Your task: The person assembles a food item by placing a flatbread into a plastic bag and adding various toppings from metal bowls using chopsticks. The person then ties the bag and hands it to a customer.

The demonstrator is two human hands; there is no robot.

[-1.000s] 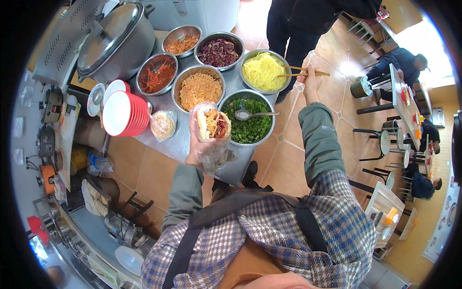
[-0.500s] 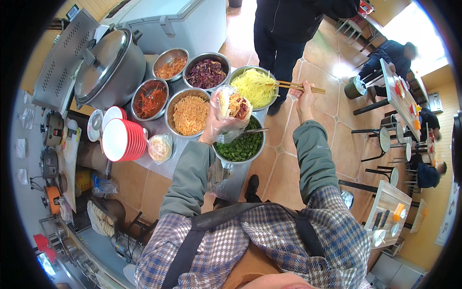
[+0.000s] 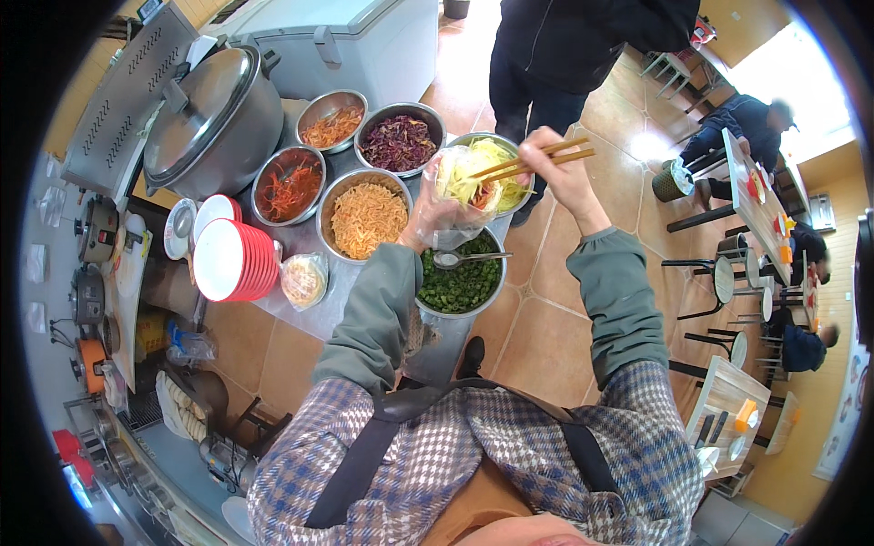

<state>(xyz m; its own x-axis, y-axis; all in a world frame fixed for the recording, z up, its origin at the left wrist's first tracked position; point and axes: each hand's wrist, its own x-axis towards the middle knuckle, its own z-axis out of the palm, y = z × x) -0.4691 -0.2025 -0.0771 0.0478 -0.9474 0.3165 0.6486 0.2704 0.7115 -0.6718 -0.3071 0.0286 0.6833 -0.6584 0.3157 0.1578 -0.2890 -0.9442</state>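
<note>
My left hand point(image 3: 430, 221) is closed around a stuffed flatbread in a clear plastic bag point(image 3: 452, 239), held above the bowls. Pale yellow shreds point(image 3: 462, 177), resembling potato, lie on its filling. With my right hand point(image 3: 557, 173) I grip a pair of wooden chopsticks point(image 3: 501, 170), their tips at the bread's opening. Behind it, the steel bowl of yellow shreds point(image 3: 517, 198) is partly hidden. A bowl of chopped greens point(image 3: 464, 289) with a metal spoon point(image 3: 446, 260) sits just below. To the left are orange-brown shreds point(image 3: 369, 218) and purple cabbage point(image 3: 398, 143).
Red-rimmed bowls point(image 3: 238, 262) are stacked beside a bagged flatbread point(image 3: 304, 278). A large lidded pot point(image 3: 218, 123) and red shreds point(image 3: 289, 189) stand at left. A person in dark clothes point(image 3: 537, 73) stands beyond the counter. Tables and stools point(image 3: 724, 282) fill the right.
My right hand has brought the chopsticks left, from the yellow-shred bowl to the flatbread. Yellow shreds now lie on its filling. My left hand has shifted slightly right.
</note>
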